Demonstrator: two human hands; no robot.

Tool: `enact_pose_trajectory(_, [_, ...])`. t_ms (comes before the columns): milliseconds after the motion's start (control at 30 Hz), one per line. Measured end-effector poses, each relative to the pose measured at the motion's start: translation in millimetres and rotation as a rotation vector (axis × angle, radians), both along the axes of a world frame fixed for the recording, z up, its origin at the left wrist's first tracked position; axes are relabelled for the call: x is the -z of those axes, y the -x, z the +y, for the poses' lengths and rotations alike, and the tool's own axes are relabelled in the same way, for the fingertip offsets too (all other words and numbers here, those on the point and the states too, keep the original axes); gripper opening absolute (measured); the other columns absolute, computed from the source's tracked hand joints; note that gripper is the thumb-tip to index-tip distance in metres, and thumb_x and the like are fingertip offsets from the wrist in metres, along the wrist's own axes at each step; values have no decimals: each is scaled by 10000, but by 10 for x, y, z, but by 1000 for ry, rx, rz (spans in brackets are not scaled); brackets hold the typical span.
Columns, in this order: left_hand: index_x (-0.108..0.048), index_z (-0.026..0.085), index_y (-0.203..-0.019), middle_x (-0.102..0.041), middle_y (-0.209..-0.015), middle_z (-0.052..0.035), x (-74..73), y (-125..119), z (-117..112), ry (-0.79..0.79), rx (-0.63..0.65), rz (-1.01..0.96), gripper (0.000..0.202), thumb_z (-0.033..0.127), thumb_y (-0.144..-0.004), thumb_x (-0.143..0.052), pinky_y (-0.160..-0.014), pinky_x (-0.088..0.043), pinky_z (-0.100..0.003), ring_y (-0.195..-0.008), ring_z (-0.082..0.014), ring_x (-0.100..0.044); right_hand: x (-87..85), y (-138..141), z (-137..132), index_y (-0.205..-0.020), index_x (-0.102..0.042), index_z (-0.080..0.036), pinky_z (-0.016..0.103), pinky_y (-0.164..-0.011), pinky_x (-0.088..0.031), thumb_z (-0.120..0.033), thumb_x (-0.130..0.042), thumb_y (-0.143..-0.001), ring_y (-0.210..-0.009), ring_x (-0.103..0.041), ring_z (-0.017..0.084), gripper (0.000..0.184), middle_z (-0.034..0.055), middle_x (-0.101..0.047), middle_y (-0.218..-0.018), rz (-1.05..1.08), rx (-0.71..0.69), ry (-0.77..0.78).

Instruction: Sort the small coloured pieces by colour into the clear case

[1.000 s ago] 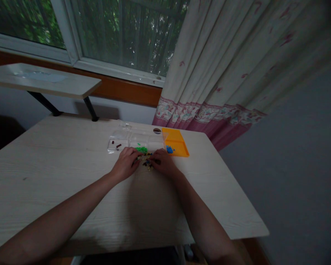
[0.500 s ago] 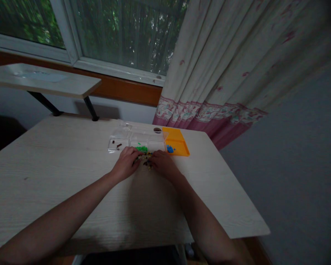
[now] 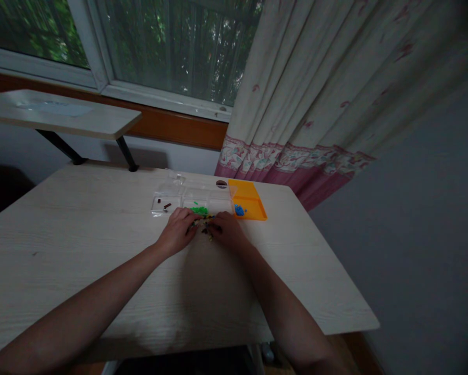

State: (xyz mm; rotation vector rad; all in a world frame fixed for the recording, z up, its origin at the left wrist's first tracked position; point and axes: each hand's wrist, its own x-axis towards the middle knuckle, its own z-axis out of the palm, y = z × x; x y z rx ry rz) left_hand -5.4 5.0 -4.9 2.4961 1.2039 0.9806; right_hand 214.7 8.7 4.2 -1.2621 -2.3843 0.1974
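Note:
A small heap of dark and yellowish beads (image 3: 205, 225) lies on the pale wooden table (image 3: 101, 245). My left hand (image 3: 177, 229) rests on the heap's left side with its fingers curled down onto the beads. My right hand (image 3: 228, 230) sits on the right side, fingertips pinched into the heap. What each pinch holds is too small to make out. Just behind the hands lies a clear compartment box (image 3: 179, 199) with green beads (image 3: 199, 210) and a few brown pieces (image 3: 165, 206). Its orange lid (image 3: 251, 200) holds blue beads (image 3: 239, 210).
A raised wooden shelf on black legs (image 3: 58, 114) stands at the back left, under a window (image 3: 140, 47). A cream curtain with a pink border (image 3: 316, 104) hangs at the right. The table's right edge (image 3: 335, 271) drops off to a grey floor.
Both hands stay on the bead heap. My right hand has crept slightly left and away from me. The view has shifted a little.

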Motion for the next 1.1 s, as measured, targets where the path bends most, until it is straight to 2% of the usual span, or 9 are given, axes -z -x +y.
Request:
enact_pose_trajectory(167, [-640, 218, -1167, -591, -1052, -90, 11, -12, 8, -2, -5, 4, 307, 204, -879, -536, -925, -434, -429, -1043, -257, -492, 104, -25, 62, -910, -746, -200, 303, -779, -448, -224, -688, -822, -817, -574, 169, 108, 34, -653, -811, 276, 20, 88])
enact_pose_trajectory(267, [-644, 211, -1157, -595, -1060, -91, 27, -16, 16, -9, 2, 6, 292, 206, -883, -543, -929, -433, -416, -1048, -253, -497, 104, -34, 81, -910, -756, -204, 286, -746, -447, -239, -666, -843, -782, -579, 155, 117, 24, -656, -789, 352, 10, 156])
enact_pose_trajectory(433, [-664, 223, -1110, -608, -1041, -84, 39, -10, 26, -5, 32, 18, 238, 255, -893, -574, -911, -433, -402, -1030, -247, -517, 84, -54, 92, -948, -762, -195, 259, -697, -432, -247, -647, -862, -727, -577, 135, 153, 15, -661, -776, 374, -37, 256])
enact_pose_trajectory(633, [-683, 219, -1036, -615, -1011, -75, 9, -6, 20, -12, 84, 64, 187, 310, -898, -597, -906, -434, -401, -1013, -244, -528, 102, -57, 109, -926, -769, -211, 264, -719, -435, -293, -664, -864, -749, -594, 146, 147, 16, -689, -773, 325, -75, 262])
enact_pose_trajectory(833, [-693, 214, -963, -628, -967, -74, -3, -13, 15, -9, 93, 60, 163, 300, -922, -562, -881, -441, -395, -979, -238, -534, 83, -42, 115, -917, -776, -221, 278, -761, -441, -332, -651, -882, -775, -620, 157, 171, 21, -723, -797, 295, -134, 234])
enact_pose_trajectory(1000, [-694, 213, -948, -624, -943, -81, 0, -7, 14, -5, 82, 58, 140, 239, -901, -564, -868, -449, -401, -977, -242, -536, 77, -35, 102, -906, -778, -229, 273, -762, -443, -365, -658, -872, -783, -621, 158, 185, 19, -724, -788, 309, -128, 247])
enact_pose_trajectory(1100, [-694, 212, -948, -619, -938, -77, -5, -8, 14, -10, 79, 71, 138, 233, -899, -566, -859, -451, -394, -967, -239, -537, 76, -34, 84, -904, -774, -227, 270, -743, -448, -360, -665, -853, -763, -616, 153, 180, 14, -717, -779, 360, -74, 278])
